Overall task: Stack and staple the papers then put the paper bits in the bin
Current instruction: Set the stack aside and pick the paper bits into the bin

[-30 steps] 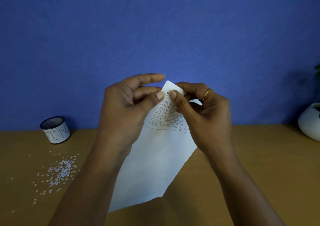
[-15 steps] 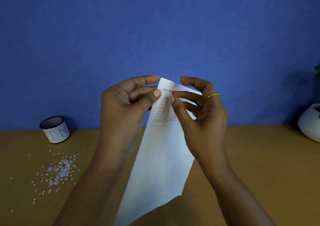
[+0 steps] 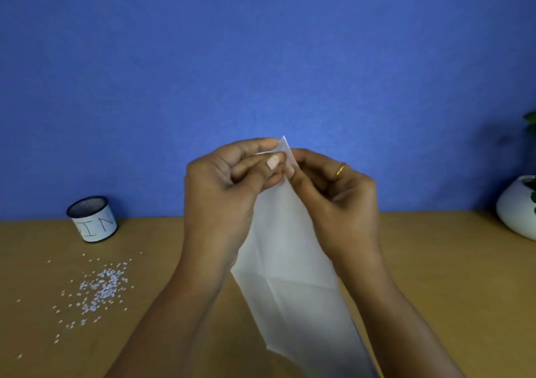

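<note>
Above the middle of the wooden table (image 3: 435, 276), the papers (image 3: 290, 256) are held up, their top corner pinched from both sides. The left hand (image 3: 226, 186) grips that corner between thumb and curled fingers, and the right hand (image 3: 336, 195) nips it between thumb and forefinger. A gold ring (image 3: 340, 171) sits on a right finger. Well to the left, paper bits (image 3: 101, 287) lie scattered on the tabletop. The small mesh bin (image 3: 92, 219) stands just behind them by the blue wall (image 3: 261, 58). A white pot (image 3: 513, 209) sits at the far right.

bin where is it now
Head view: the bin stands far left on the table, by the blue wall, just behind the scattered paper bits.
</note>
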